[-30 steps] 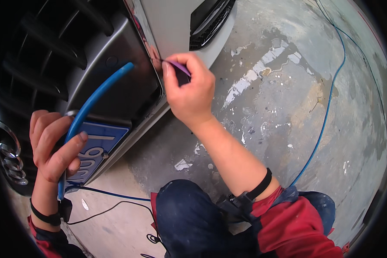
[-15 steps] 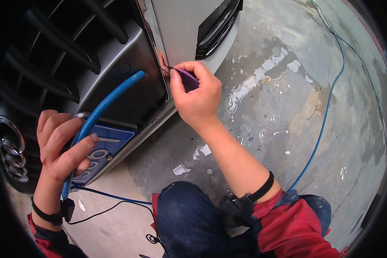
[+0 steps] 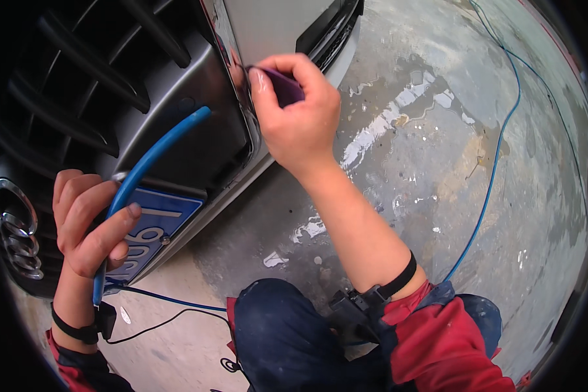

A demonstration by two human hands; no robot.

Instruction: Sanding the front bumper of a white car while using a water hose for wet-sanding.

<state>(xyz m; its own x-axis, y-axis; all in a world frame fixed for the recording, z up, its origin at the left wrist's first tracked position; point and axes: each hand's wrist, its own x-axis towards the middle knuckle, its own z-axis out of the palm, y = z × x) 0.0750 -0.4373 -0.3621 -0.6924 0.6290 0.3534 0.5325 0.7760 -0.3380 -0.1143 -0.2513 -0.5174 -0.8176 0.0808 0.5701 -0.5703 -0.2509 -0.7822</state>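
A curved blue rod (image 3: 155,151) rests in my left hand (image 3: 88,222), its fingers closed around the lower part. The rod's tip points up in front of the dark grey bumper panel (image 3: 202,147). My right hand (image 3: 304,127) pinches a flat purple scraper (image 3: 286,88) between thumb and fingers. The scraper's edge meets the seam beside the shiny trim strip (image 3: 223,29), where a thin dark line shows at the fingertips. Part of the scraper is hidden by the hand.
Black grille bars (image 3: 91,68) and a blue number plate (image 3: 176,206) are at the left. The pale body panel (image 3: 261,29) stands above my right hand. A blue hose (image 3: 496,150) runs across the wet concrete floor (image 3: 424,196). Thin black cable (image 3: 170,317) lies near my knee.
My right hand has moved up along the trim strip with the scraper. My left hand and the blue rod have shifted slightly to the left.
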